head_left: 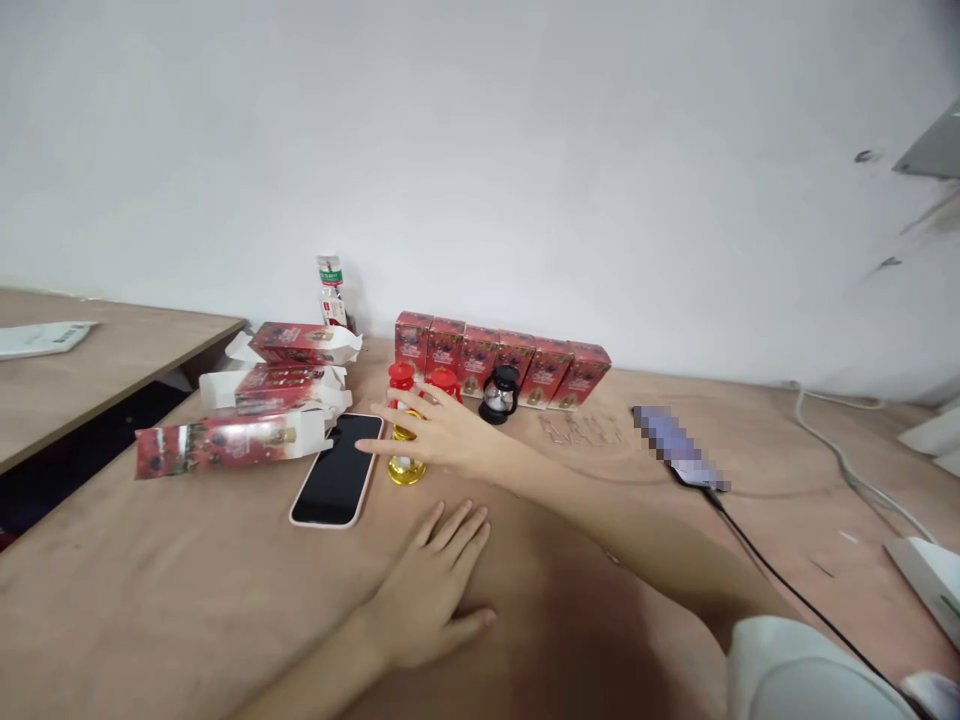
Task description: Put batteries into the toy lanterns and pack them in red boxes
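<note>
My left hand (431, 600) lies flat on the table with its fingers stretched out, holding nothing. Above the small lanterns, my right hand (450, 435) is spread open, its fingers reaching left. Beneath those fingers stands a gold lantern (406, 470), partly covered; I cannot tell whether the hand touches it. Just behind are a red lantern (401, 374) and a second red lantern (444, 380), both partly hidden by the fingers. To the right of them a black lantern (501, 395) stands upright. A phone in a pink case (339, 475) lies left of the gold lantern.
Several red printed boxes (480, 358) stand in a row near the wall. Opened boxes (232, 445) lie at the left, with a bottle (330, 285) behind. At the right are small clear pieces (581, 430), a second phone (682, 450) on a black cable (787, 575), and a white cable (847, 465).
</note>
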Demonstrator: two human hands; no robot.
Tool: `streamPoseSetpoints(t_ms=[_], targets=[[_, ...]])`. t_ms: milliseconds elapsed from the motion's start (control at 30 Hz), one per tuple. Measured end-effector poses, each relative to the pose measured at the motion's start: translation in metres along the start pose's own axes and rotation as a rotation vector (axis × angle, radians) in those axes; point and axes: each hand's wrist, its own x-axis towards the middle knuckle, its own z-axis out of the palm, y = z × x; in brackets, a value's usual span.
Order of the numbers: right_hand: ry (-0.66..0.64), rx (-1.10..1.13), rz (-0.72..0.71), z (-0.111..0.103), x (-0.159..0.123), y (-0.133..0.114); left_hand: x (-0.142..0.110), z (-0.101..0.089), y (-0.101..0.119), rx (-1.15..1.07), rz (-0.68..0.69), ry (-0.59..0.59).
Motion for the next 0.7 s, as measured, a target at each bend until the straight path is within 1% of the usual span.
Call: streamPoseSetpoints(t_ms=[100,167,233,267,300,333,400,433,467,500,533,600,700], targets=[[-0.024,-0.029,-0.031,0.013,-0.002,0.015,0.0,0.002,-0.003,0.015,0.02,0.027],[-0.027,-0.006,0.014,0.014,-0.013,0.022,0.001,0.003,-0.004,0.024,0.027,0.035],[0.026,0.078,0.097,0.013,-0.031,0.025,0.001,0.003,-0.003,0.029,0.025,0.032],[0.093,0.142,0.165,0.012,-0.043,0.024,0.001,0.002,-0.003,0.031,0.022,0.028],[0.187,0.217,0.258,0.012,-0.055,0.021,0.001,0.002,-0.002,0.033,0.019,0.024],[0.313,0.299,0.396,0.013,-0.067,0.016,0.0,0.001,-0.001,0.035,0.017,0.021],[0.61,0.494,0.76,0.019,-0.087,0.0,0.001,0.0,0.0,0.034,0.005,0.026],[0.708,0.639,0.932,0.023,-0.094,-0.009,0.002,0.001,-0.001,0.028,-0.008,0.04],[0.814,0.786,1.073,0.027,-0.099,-0.019,0.005,0.001,-0.002,0.018,-0.028,0.063],[0.874,0.918,1.176,0.032,-0.101,-0.027,0.009,0.002,-0.004,0.007,-0.054,0.098],[0.922,1.024,1.252,0.036,-0.102,-0.034,0.016,0.003,-0.007,-0.007,-0.081,0.141],[1.005,1.156,1.342,0.043,-0.101,-0.041,0.035,0.004,-0.012,-0.034,-0.121,0.235],[1.124,1.206,1.406,0.052,-0.098,-0.038,0.071,0.003,-0.016,-0.082,-0.14,0.294]])
